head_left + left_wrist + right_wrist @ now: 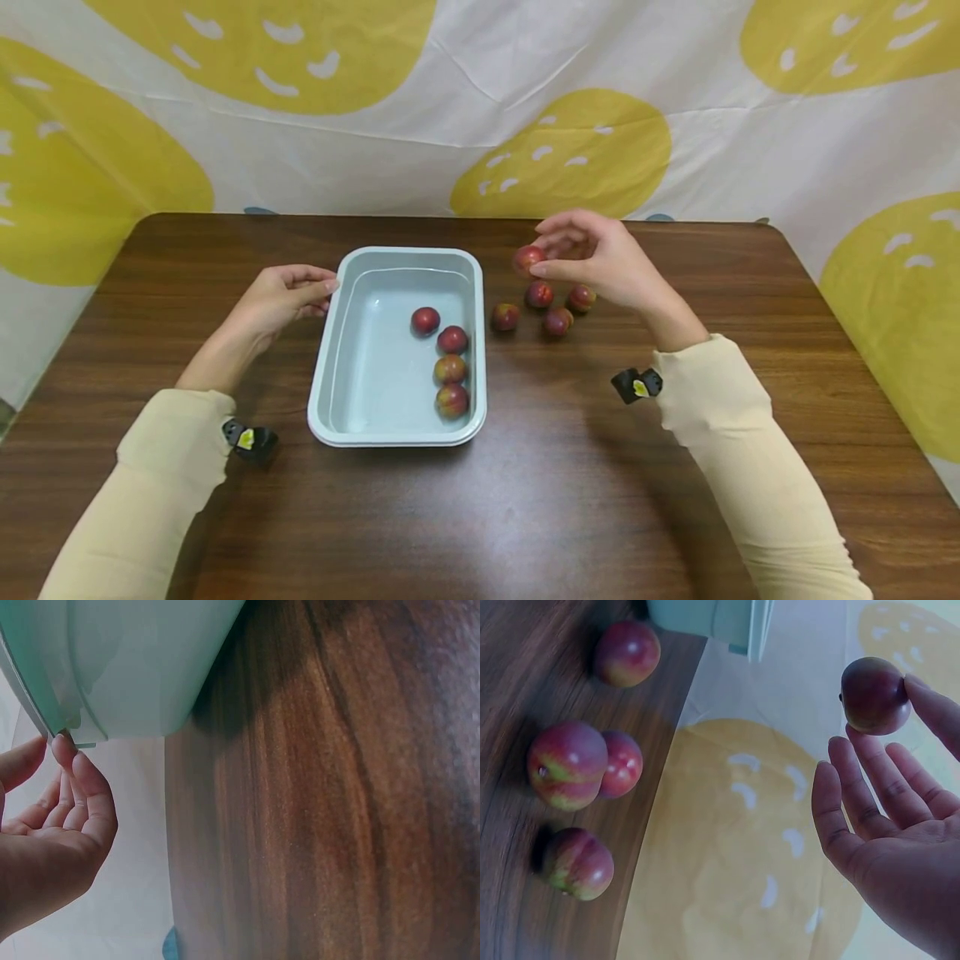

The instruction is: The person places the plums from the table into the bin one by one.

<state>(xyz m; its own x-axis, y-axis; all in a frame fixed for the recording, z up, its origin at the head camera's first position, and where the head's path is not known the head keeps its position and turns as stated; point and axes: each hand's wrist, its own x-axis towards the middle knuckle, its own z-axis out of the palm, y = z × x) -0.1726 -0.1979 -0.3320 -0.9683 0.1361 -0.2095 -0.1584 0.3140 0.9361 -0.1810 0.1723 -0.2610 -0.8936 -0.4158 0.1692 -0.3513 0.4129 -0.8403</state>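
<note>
My right hand (pixel 600 258) pinches a red plum (pixel 529 260) between thumb and fingertips, and the right wrist view shows that plum (pixel 875 696) held up off the table. Below it several more plums (pixel 557 322) lie on the wood, to the right of a pale blue plastic tub (pixel 321 400). Inside the tub, a short row of plums (pixel 451 369) runs along its right side, with one more plum (pixel 425 321) up and to the left. My left hand (pixel 281 304) grips the tub's left rim; in the left wrist view, thumb and forefinger (pixel 94 787) pinch the edge.
The tub stands on a dark brown wooden table (pixel 547 500) with rounded far corners. A white cloth with yellow printed shapes (pixel 570 150) hangs behind the table. Black bands (pixel 636 386) with small devices sit at both cuffs.
</note>
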